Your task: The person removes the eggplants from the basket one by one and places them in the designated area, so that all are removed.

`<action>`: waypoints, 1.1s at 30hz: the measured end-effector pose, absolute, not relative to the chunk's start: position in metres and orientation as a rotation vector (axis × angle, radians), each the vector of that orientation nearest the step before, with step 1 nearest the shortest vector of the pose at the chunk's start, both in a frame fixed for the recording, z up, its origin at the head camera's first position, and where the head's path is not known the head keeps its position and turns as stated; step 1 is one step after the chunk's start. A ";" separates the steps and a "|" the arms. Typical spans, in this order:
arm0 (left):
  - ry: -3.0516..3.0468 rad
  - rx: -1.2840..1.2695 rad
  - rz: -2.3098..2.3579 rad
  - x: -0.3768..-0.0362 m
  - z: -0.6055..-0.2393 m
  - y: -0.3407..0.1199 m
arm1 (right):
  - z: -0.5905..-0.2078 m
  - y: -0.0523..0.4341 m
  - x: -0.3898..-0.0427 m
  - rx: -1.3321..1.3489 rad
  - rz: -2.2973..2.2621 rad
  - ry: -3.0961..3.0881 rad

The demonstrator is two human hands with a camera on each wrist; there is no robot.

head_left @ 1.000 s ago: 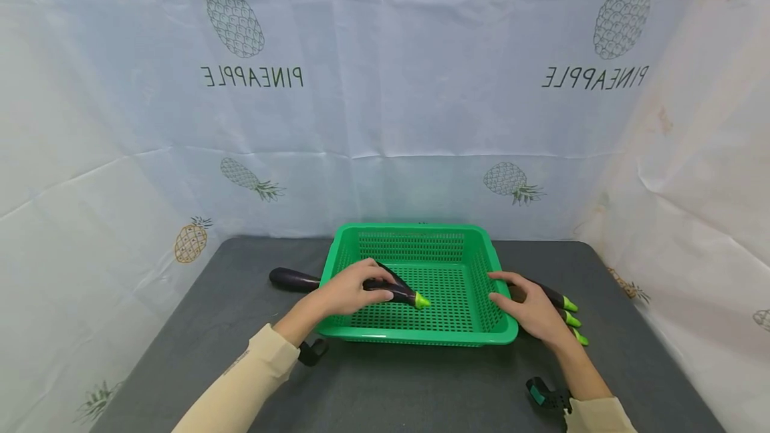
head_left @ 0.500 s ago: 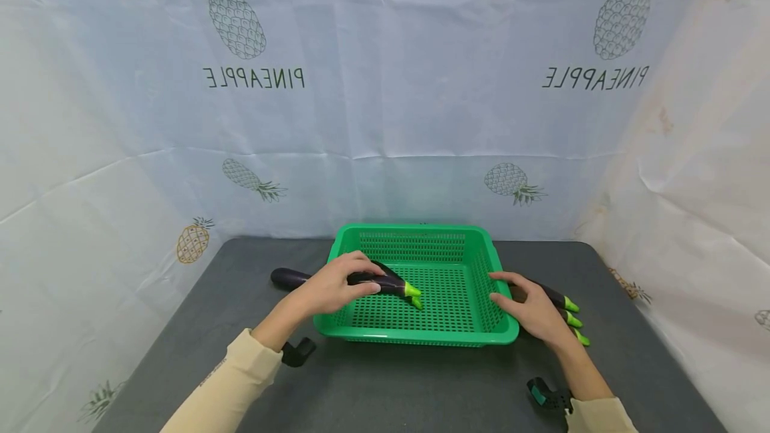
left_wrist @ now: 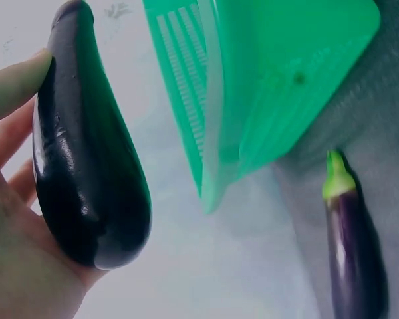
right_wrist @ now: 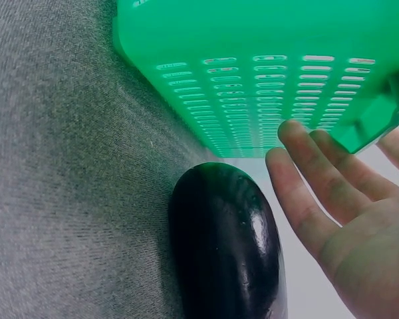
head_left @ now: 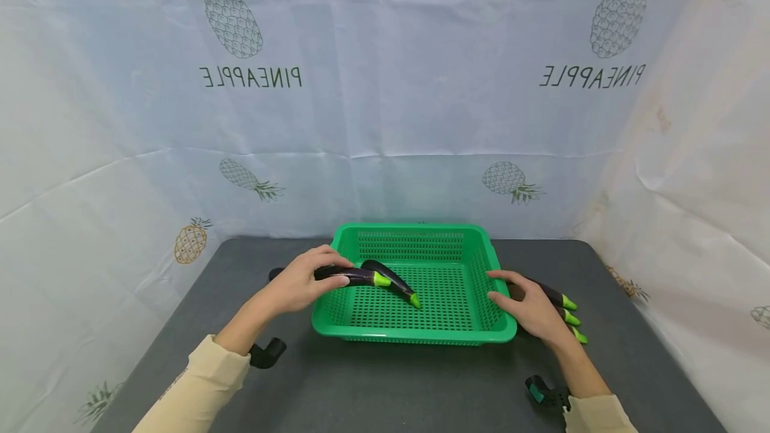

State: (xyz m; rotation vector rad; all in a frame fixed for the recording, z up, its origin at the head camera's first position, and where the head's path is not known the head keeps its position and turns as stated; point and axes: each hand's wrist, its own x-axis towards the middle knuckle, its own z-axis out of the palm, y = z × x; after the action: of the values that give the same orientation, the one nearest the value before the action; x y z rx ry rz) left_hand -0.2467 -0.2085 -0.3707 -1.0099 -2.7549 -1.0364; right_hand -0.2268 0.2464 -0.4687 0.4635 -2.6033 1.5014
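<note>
My left hand [head_left: 307, 279] holds a dark purple eggplant [head_left: 355, 276] over the green basket's left rim, its green stem end pointing right. In the left wrist view, fingers and thumb wrap this eggplant [left_wrist: 93, 159], blunt end toward the palm. A second eggplant [head_left: 394, 282] lies slanted inside the green basket [head_left: 415, 336]. At the basket's right rim rests my right hand [head_left: 532, 309], fingers extended. The right wrist view shows the right hand's fingers [right_wrist: 326, 176] fairly straight beside the basket's outer wall, with an eggplant [right_wrist: 226, 239] below.
Several eggplants [head_left: 568, 316] lie on the grey table [head_left: 391, 386] right of the basket, partly under my right hand. Another eggplant [left_wrist: 352, 246] lies left of the basket, mostly behind my left hand in the head view. A pineapple-print curtain [head_left: 415, 119] hangs behind.
My left hand has moved left with the eggplant, from over the basket's inside to its left rim. The eggplant left inside is now more visible. My right hand has stayed in place.
</note>
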 end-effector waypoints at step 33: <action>-2.768 -0.663 -0.947 -0.251 -0.380 -0.283 | -0.468 0.246 -0.227 0.446 1.515 -2.604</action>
State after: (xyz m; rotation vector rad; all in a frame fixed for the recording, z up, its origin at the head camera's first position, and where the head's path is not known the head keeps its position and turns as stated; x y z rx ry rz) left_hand -0.2506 -0.2832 -0.3797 -0.6633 -2.7683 -0.9469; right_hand -0.2269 0.2462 -0.4678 0.4460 -2.6041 1.5147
